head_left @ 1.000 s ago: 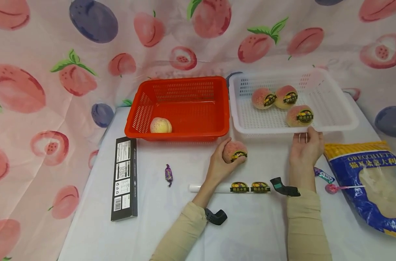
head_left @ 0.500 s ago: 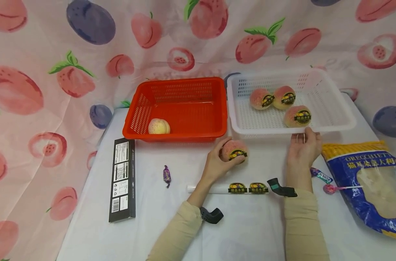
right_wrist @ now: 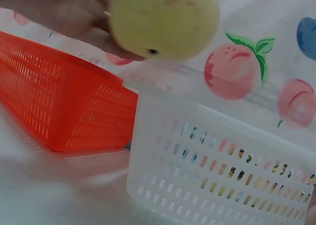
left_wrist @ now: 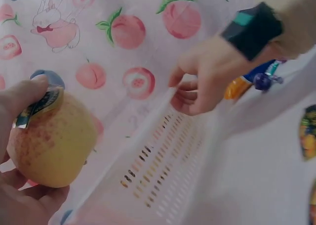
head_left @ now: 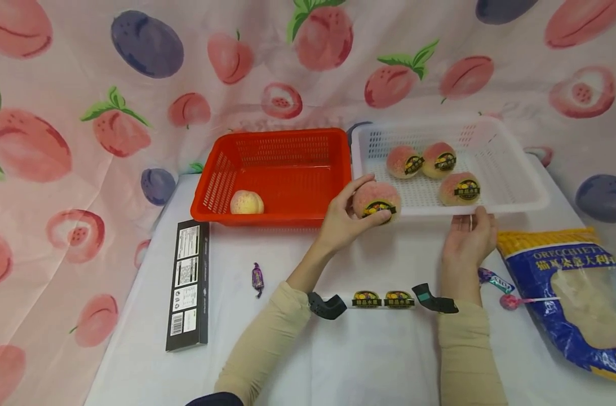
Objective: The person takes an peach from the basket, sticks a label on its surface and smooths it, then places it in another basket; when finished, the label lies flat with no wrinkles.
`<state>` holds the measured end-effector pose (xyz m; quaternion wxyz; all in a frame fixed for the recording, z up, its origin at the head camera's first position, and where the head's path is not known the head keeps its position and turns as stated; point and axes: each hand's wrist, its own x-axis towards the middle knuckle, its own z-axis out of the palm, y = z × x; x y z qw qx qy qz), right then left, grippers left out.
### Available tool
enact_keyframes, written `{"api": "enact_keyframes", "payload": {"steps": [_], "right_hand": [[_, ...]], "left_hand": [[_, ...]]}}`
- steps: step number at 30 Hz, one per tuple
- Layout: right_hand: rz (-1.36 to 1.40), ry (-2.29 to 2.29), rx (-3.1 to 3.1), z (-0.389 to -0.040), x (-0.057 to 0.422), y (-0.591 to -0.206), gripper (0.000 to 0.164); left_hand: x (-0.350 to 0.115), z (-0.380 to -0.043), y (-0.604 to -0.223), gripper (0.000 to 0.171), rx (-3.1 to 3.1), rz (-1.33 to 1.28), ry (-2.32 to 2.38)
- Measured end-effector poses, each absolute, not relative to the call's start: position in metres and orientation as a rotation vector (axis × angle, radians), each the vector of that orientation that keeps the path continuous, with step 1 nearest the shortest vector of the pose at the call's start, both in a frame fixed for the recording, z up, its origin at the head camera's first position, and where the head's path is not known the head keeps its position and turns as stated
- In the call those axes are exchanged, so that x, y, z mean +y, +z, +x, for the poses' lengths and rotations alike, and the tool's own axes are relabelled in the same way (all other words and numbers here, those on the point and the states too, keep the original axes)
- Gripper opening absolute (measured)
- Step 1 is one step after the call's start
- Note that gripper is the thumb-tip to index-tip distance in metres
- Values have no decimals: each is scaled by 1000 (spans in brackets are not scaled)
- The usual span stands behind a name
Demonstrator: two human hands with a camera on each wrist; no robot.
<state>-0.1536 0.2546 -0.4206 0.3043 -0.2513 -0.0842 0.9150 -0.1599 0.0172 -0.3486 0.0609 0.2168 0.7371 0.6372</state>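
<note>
My left hand (head_left: 342,220) grips a peach (head_left: 373,194) with a dark oval sticker on its front, raised by the near left corner of the white basket (head_left: 528,203). In the left wrist view the thumb lies over the sticker on that peach (left_wrist: 54,141). My right hand (head_left: 469,237) holds the near rim of the white basket, thumb on top; its fingers curl at the rim in the left wrist view. Inside the white basket sit three stickered peaches (head_left: 404,160). One peach (head_left: 247,202), no sticker visible, lies in the red basket (head_left: 267,217).
A white roll with two stickers (head_left: 367,299) lies in front, partly behind the wrist cameras. Left are a black box (head_left: 187,287) and a purple wrapped candy (head_left: 257,280). On the right are a lollipop (head_left: 510,301), another wrapped candy (head_left: 495,280) and a pasta bag (head_left: 566,299).
My left hand has lifted the stickered peach from the table up and away from me, to the white basket's near rim. The right hand stays at that rim. The view has shifted slightly.
</note>
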Motion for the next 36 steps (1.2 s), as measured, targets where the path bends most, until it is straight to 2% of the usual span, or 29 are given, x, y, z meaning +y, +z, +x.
{"api": "enact_keyframes", "payload": {"steps": [4,10,17,22,28,36], "right_hand": [[-645,2438,-191,-153,255,-422,40],[-634,2449,-193,-151,256,-424,43],[-585,2469,-180,-151,257,-426,44],[-547,2482,-178,-150,258,-426,45],[-575,2461,-202,-150,258,-426,43],[-590,2456,-231,-151,254,-427,46]], "left_hand": [[32,-183,-350,62,2245,576,1898],[68,-222,-375,65,2365,439,1788],[112,-253,-384,61,2419,326,1715],[132,-263,-392,63,2441,239,1569],[146,-268,-400,75,2463,257,1291],[153,-274,-407,70,2398,249,1259]]}}
